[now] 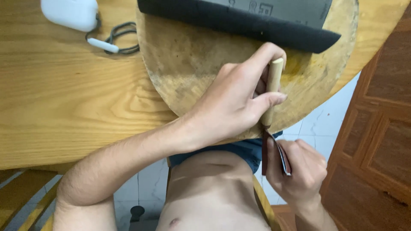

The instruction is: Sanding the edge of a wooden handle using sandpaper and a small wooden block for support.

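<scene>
1 wooden dowel (273,87) clamped in left hand (233,105), at edge of round wooden board (188,77); 1 folded sandpaper piece (276,156) pinched in right hand (299,171) just below; 1 sandpaper sheet (239,21) on board

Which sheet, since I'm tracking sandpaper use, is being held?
The small folded reddish-brown piece in the right hand, by the wooden stick; the large dark sheet lies on the round board.

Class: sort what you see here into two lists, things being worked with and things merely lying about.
In use: wooden stick, held by the left hand; folded sandpaper piece, held by the right hand.

Lying about: round wooden board, dark sandpaper sheets, white charger, cable.
</scene>
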